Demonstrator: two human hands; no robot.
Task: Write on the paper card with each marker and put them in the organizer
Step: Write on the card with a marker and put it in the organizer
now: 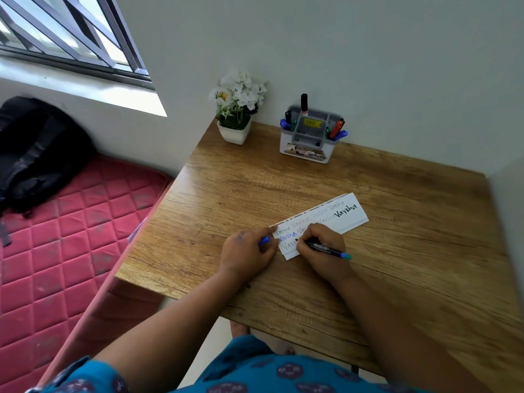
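Observation:
A white paper card (350, 215) lies slanted on the wooden table (411, 265), covered with several handwritten words in different colours. My right hand (326, 245) grips a thin black marker (326, 248) with a green-blue end, its tip pressed on the card's lower left part. My left hand (246, 253) rests on the card's left edge and holds a blue marker cap (265, 240). At the back of the table stands a grey and white organizer (307, 150) with several markers upright in its slots.
A white pot of white flowers (236, 109) stands at the table's back left corner, against the wall. Left of the table lies a red quilted mattress (56, 251) with a black backpack (34, 154) on it. A window is above.

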